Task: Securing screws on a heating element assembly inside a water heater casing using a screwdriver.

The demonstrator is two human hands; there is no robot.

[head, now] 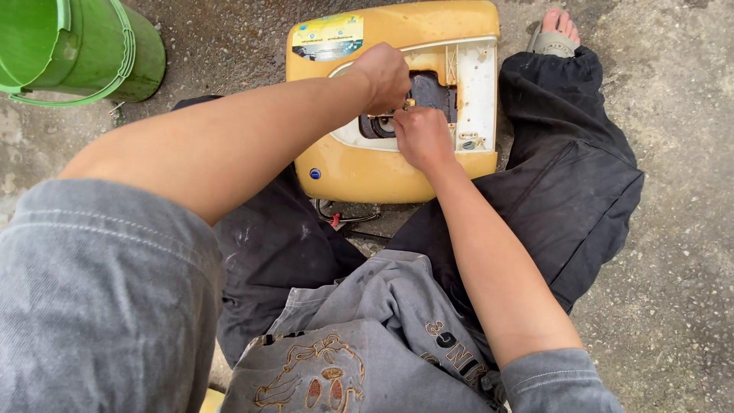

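A single head-worn camera looks steeply down from above the seated person, facing forward over the lap toward the concrete ground [673, 252]. It sits close: the left sleeve [99, 298] fills the lower left corner, nearer the lens than the left hand [384, 75]. Both hands meet just above frame centre, the right hand [422, 138] just below the left. No second view exists.

— What can't you make out at the top middle of the frame?

— The left hand [384, 74] and right hand [420, 136] cover the dark opening of the yellow plastic appliance casing [367, 164]; whatever their fingertips pinch is hidden.

— And at the edges?

— The green plastic bucket [115, 53] is cut off at upper left, and the sandalled foot [556, 30] by the top edge.
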